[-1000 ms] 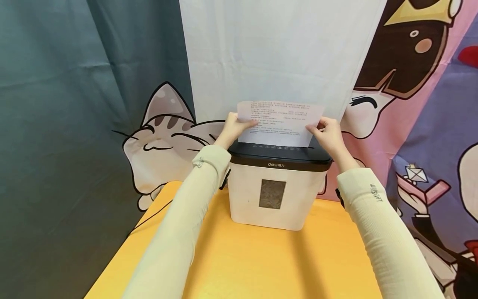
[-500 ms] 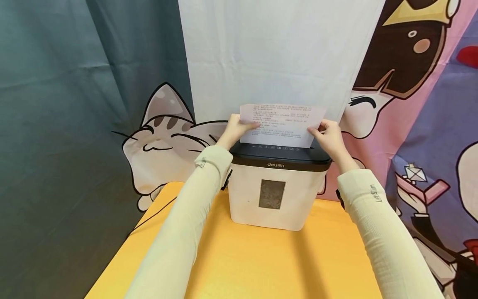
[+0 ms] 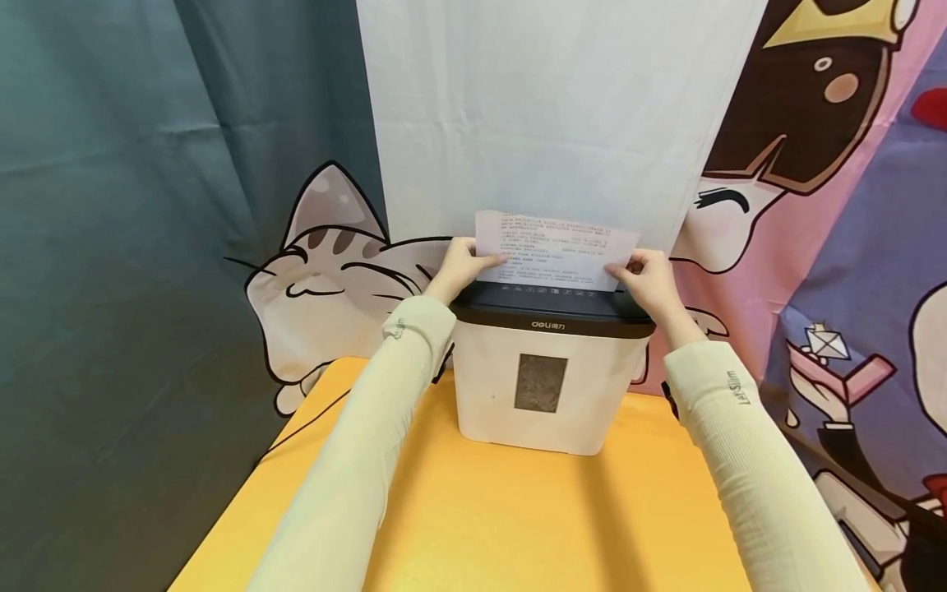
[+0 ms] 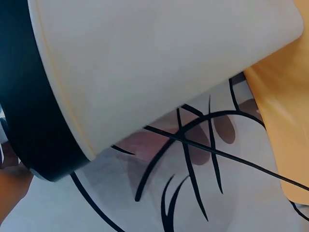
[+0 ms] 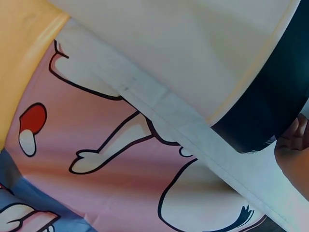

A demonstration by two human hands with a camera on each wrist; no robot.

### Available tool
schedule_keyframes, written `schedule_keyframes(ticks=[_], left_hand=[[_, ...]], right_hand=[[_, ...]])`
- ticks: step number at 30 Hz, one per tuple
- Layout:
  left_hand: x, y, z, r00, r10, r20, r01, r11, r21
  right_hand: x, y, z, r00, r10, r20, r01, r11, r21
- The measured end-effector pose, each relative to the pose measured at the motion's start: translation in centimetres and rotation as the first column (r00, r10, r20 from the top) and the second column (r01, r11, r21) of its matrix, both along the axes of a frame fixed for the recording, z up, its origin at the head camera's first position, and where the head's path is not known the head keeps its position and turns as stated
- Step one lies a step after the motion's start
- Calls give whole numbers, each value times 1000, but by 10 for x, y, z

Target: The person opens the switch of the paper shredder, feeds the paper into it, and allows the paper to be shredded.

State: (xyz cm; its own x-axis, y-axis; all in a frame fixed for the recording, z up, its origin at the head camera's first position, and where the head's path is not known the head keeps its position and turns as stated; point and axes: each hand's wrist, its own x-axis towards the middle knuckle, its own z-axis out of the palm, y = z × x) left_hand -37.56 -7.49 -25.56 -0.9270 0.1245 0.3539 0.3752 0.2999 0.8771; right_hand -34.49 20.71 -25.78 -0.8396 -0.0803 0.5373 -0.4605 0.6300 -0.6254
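A printed sheet of paper (image 3: 555, 251) stands upright in the slot on top of a paper shredder (image 3: 488, 386) with a white body and black lid. My left hand (image 3: 462, 265) pinches the sheet's left edge, its thumb across the printed face. At the right edge, my right hand (image 3: 648, 279) pinches the paper between thumb and fingers. Both hands are close above the lid. The sheet's lower part is hidden inside the shredder. The left wrist view shows the shredder's side (image 4: 159, 63) with part of the hand at the left edge; the right wrist view shows the black lid (image 5: 270, 92).
The shredder stands at the back of a yellow table (image 3: 518, 518). A black cable (image 3: 303, 427) runs over the table's left side. Behind hang a white cloth (image 3: 555, 99), a dark curtain (image 3: 111, 247) and cartoon-printed fabric (image 3: 836, 247).
The sheet has sunk lower into the slot, so less of it shows. Both hands have come down with it, keeping their pinch on its edges.
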Motion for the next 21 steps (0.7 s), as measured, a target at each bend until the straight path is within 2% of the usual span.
schedule_keyframes(ticks=[8,14,17,21], left_hand=[[1,-5,-2,998,56,-30,-57,997,-51],[1,-3,-2,993,103,-51,-104,995,-8],[1,-2,-1,993,103,-66,-103,995,5],[2,-3,1,993,98,-70,-100,995,-26]], right_hand=[[0,0,-1,999,-43,28,41,997,61],[1,-1,-3,994,-68,89,61,995,84],[3,-1,-3,991,-83,104,73,993,96],[3,-3,-2,989,-105,107,93,989,112]])
